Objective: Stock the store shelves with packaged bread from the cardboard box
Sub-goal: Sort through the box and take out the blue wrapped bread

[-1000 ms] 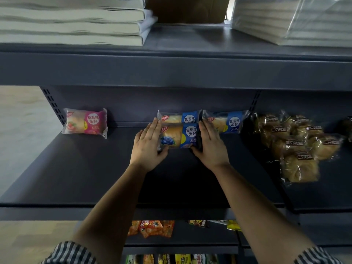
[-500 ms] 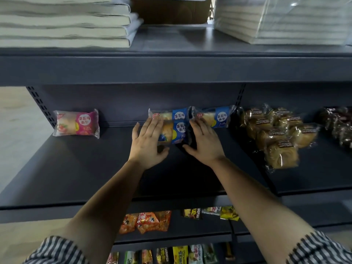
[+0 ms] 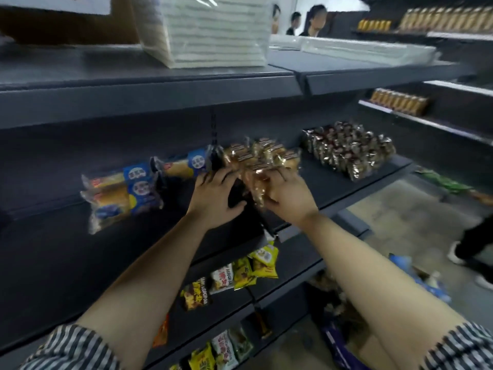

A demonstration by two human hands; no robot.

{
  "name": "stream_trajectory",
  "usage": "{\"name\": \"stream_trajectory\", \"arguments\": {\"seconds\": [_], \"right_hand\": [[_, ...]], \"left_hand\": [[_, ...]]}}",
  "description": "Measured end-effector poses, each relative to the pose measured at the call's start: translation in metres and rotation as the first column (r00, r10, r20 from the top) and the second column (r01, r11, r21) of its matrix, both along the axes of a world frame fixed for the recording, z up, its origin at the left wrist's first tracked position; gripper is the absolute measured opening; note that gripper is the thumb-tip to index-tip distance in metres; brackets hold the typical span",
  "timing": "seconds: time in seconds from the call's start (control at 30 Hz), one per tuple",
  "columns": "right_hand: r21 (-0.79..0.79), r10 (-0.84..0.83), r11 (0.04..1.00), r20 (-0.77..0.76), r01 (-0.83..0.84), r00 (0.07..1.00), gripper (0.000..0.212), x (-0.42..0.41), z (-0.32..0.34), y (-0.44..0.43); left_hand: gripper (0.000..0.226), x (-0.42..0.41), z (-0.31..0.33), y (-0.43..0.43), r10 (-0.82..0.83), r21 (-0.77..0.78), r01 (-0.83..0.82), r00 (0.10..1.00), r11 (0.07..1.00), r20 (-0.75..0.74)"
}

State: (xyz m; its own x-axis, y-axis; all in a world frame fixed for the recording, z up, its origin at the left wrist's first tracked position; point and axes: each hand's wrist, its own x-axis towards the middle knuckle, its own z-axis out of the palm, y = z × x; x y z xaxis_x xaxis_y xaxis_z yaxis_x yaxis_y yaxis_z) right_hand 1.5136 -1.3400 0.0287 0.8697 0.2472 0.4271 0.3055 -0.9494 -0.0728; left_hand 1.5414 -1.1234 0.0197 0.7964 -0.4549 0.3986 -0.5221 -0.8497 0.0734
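Three blue bread packs, two hands (golden buns blurred, uncountable).

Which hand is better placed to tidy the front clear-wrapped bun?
Likely the right hand: its fingers and thumb hold the front clear-wrapped bun, while the left hand is open beside it.

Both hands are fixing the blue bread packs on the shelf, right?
Not quite. The head view shows the left hand and right hand at the clear-wrapped golden buns on the shelf. The blue bread packs lie further left.
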Motion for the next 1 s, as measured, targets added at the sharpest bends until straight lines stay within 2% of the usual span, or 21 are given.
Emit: {"name": "stream_trajectory", "arguments": {"seconds": [0.13,0.3,0.47,0.77,0.87,1.0], "right_hand": [[0.025,-0.189,0.981,-0.053,0.19,0.981,0.067,-0.04,0.003,-0.069],[0.043,-0.367,0.927,-0.088,0.372,0.926,0.067,-0.094,-0.001,-0.135],[0.034,-0.554,0.825,-0.155,0.565,0.818,0.056,-0.159,-0.001,-0.198],[-0.02,-0.736,0.602,-0.402,0.798,0.545,0.055,-0.254,-0.017,-0.269],[-0.029,-0.754,0.55,-0.447,0.834,0.482,0.054,-0.276,-0.021,-0.286],[-0.015,-0.759,0.5,-0.489,0.866,0.429,0.056,-0.297,-0.029,-0.304]], "left_hand": [[0.079,-0.003,0.006,-0.08,-0.195,-0.039,0.194,0.981,0.98,-0.013],[0.078,-0.02,0.003,-0.166,-0.367,0.005,0.368,0.929,0.93,-0.048],[0.066,-0.047,0.001,-0.251,-0.515,0.023,0.525,0.841,0.851,-0.164],[0.061,-0.1,-0.016,-0.349,-0.614,0.074,0.678,0.703,0.732,-0.359],[0.061,-0.115,-0.023,-0.37,-0.611,0.13,0.706,0.678,0.696,-0.409],[0.064,-0.123,-0.034,-0.392,-0.614,0.132,0.723,0.656,0.678,-0.438]]}}
